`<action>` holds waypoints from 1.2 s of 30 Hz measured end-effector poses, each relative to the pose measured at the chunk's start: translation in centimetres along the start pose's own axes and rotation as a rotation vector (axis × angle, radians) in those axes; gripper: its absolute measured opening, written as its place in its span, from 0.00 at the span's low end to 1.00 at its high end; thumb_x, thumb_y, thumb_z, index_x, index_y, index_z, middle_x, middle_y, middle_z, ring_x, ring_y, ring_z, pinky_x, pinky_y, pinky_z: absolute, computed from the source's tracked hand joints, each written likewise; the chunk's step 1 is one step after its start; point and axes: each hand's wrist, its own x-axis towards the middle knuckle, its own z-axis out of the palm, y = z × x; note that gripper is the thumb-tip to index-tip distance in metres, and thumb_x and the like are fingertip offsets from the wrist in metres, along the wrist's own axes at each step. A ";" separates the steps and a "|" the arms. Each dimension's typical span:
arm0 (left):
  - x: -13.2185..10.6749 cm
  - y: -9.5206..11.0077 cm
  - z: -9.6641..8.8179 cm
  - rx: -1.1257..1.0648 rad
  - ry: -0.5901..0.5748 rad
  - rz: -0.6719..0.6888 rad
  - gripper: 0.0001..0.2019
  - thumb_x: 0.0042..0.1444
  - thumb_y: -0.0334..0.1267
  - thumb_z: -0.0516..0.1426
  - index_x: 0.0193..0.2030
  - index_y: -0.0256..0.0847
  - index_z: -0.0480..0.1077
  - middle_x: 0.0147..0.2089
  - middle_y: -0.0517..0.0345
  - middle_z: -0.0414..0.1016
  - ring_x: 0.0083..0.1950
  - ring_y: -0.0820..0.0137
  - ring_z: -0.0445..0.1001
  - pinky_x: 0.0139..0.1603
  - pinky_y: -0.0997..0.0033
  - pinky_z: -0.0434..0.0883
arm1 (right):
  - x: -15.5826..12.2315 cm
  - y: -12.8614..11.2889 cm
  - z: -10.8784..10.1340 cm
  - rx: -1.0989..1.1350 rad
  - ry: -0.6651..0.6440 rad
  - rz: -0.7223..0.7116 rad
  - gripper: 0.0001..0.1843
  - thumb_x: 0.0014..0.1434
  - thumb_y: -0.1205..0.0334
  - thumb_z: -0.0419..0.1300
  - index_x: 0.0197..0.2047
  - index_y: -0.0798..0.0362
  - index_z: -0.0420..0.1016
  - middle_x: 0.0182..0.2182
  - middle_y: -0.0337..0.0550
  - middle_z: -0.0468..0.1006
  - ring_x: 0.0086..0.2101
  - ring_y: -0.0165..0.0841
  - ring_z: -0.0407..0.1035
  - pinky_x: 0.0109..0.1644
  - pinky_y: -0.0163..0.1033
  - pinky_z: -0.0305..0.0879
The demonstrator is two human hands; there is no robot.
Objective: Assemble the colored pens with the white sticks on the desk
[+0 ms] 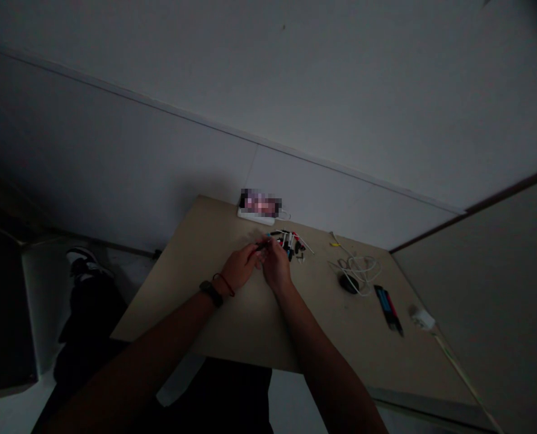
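Note:
My left hand [238, 268] and my right hand [275, 262] meet above the middle of a beige desk [232, 313]. Between their fingers is a thin dark pen [263, 245], mostly hidden by my fingertips. Just beyond my right hand lies a loose heap of pens and markers [292, 242] in black, red and white, close to but apart from my fingers. My left wrist wears a black watch [211, 293] and a thin red cord bracelet [225, 284].
A white power strip [254, 216] sits at the desk's back edge under a blurred object [261, 204]. To the right lie a coiled white cable [357, 271], black computer mouse [348, 282], dark pen pack [388, 307] and white charger [422, 319]. Walls bound the back and right.

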 end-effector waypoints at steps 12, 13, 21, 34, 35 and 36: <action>0.0 0.1 -0.2 0.000 -0.014 -0.005 0.13 0.68 0.41 0.48 0.41 0.40 0.72 0.28 0.59 0.77 0.31 0.68 0.75 0.37 0.70 0.68 | -0.5 -0.5 0.5 0.124 0.038 0.023 0.26 0.47 0.56 0.74 0.51 0.46 0.79 0.36 0.38 0.81 0.29 0.29 0.71 0.26 0.33 0.67; 0.0 0.1 -0.2 0.001 -0.011 -0.003 0.13 0.68 0.41 0.48 0.42 0.39 0.72 0.28 0.59 0.77 0.31 0.68 0.75 0.38 0.70 0.68 | -0.4 -0.4 0.5 0.114 0.041 0.018 0.26 0.47 0.56 0.74 0.50 0.47 0.79 0.35 0.37 0.80 0.28 0.28 0.70 0.27 0.33 0.67; -0.2 0.6 -0.3 -0.017 0.006 -0.019 0.13 0.68 0.39 0.49 0.44 0.39 0.73 0.27 0.59 0.77 0.30 0.69 0.76 0.39 0.70 0.69 | 0.0 0.4 0.3 0.062 0.126 -0.004 0.19 0.41 0.55 0.77 0.32 0.51 0.75 0.29 0.34 0.76 0.28 0.28 0.69 0.31 0.33 0.68; -0.1 0.2 -0.1 -0.075 0.047 -0.023 0.13 0.67 0.38 0.49 0.46 0.39 0.73 0.28 0.58 0.78 0.32 0.67 0.77 0.41 0.68 0.71 | -0.4 -0.2 0.6 0.071 0.004 0.049 0.20 0.51 0.46 0.71 0.41 0.50 0.78 0.39 0.42 0.80 0.30 0.32 0.70 0.22 0.33 0.62; -0.1 0.1 -0.1 -0.077 0.045 -0.018 0.12 0.66 0.38 0.49 0.45 0.39 0.73 0.28 0.58 0.78 0.32 0.67 0.77 0.41 0.68 0.71 | -0.4 -0.2 0.6 0.067 0.001 0.046 0.20 0.50 0.46 0.71 0.40 0.50 0.79 0.38 0.42 0.79 0.30 0.31 0.70 0.22 0.33 0.62; -0.1 0.1 -0.1 -0.079 0.045 -0.014 0.12 0.66 0.38 0.49 0.45 0.39 0.73 0.28 0.58 0.78 0.33 0.67 0.77 0.41 0.68 0.71 | -0.4 -0.2 0.6 0.066 0.003 0.042 0.20 0.50 0.45 0.72 0.39 0.51 0.79 0.37 0.42 0.79 0.30 0.31 0.70 0.23 0.32 0.63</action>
